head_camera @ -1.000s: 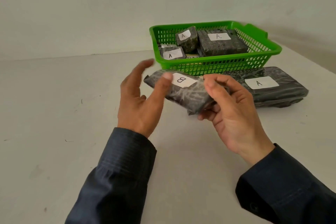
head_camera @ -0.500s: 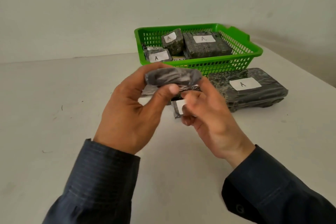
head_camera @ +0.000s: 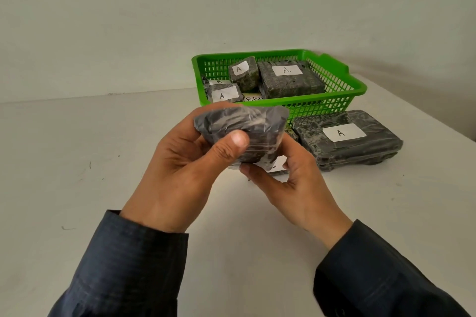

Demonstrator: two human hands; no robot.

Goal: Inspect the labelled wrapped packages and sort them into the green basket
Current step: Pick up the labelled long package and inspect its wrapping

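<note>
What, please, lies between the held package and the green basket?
Nothing: in the head view the held package overlaps the green basket front wall, with no object between.

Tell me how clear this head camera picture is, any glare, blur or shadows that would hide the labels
Head view: soft, even light; the labels in the green basket and on the large package beside it read sharply. Head view: the plastic wrap of the held package shows pale glare streaks, and its label faces down, mostly hidden between the left hand and right hand. Head view: faint shadows fall on the table.
</note>
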